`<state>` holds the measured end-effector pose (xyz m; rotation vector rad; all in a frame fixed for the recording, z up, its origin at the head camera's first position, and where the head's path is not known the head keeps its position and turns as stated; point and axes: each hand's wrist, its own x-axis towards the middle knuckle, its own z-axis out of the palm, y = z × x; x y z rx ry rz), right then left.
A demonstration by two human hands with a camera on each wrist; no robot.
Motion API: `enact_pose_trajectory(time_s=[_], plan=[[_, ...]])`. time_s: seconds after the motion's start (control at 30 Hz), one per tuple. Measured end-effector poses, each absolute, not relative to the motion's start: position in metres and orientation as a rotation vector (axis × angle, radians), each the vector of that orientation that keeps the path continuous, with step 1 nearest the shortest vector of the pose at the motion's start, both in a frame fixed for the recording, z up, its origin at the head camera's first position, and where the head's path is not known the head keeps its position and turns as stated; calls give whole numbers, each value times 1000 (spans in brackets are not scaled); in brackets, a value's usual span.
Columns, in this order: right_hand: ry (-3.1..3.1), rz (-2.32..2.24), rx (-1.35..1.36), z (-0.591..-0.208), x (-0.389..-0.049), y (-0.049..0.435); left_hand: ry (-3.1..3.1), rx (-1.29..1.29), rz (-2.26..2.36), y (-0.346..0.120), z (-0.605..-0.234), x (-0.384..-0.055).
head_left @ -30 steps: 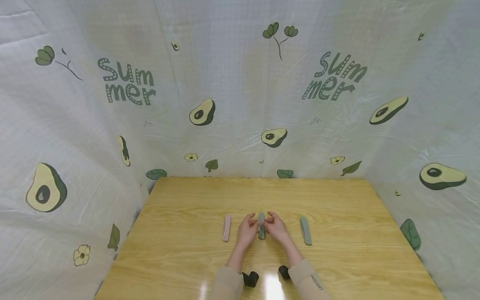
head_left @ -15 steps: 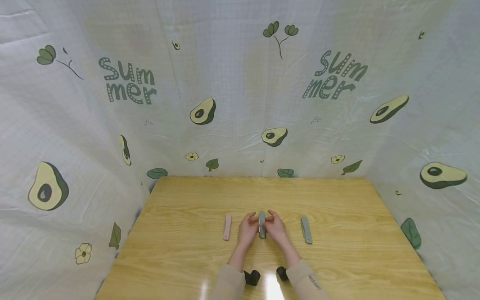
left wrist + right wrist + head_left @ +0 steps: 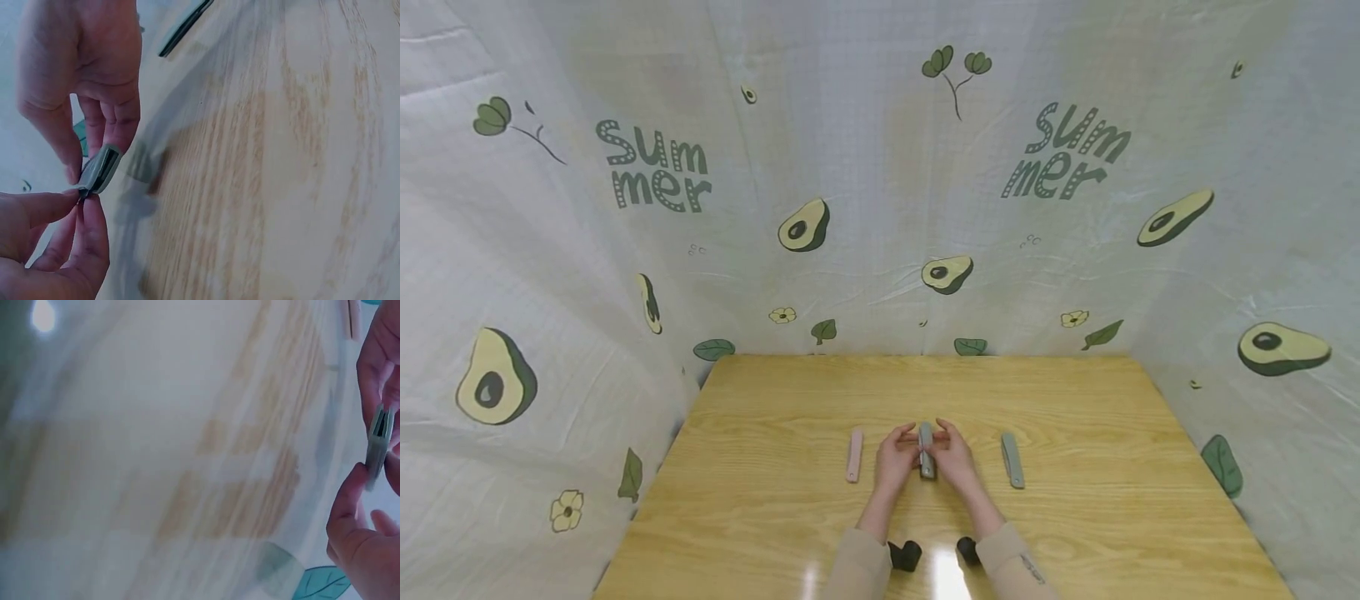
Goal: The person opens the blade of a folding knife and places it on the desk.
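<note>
Near the hands [image 3: 896, 461], a pink folding tool [image 3: 854, 456]

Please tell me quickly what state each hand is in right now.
Left hand: closed, pinching the slim grey-green object.
Right hand: closed, pinching that same object from the other side.

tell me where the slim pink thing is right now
In the head view, the slim pink thing lies on the wooden table, to the left of the left hand, which grips a grey-green tool.
</note>
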<state>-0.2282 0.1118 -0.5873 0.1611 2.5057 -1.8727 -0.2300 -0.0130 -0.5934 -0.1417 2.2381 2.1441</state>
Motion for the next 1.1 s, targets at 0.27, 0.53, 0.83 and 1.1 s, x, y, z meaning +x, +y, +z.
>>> enact_pose_trajectory(time_s=[0.27, 0.53, 0.83, 1.1], plan=[[2423, -1927, 22, -581, -225, 120, 2150, -85, 2168, -19, -589, -230], [2314, -1963, -27, -576, -224, 127, 2202, 24, 1995, -25, -579, -228], [2227, -1983, -57, -553, -217, 129, 2217, 92, 1946, -28, -573, -228], [2188, -1987, -59, -560, -220, 134, 2183, 178, 1963, -30, -568, -225]])
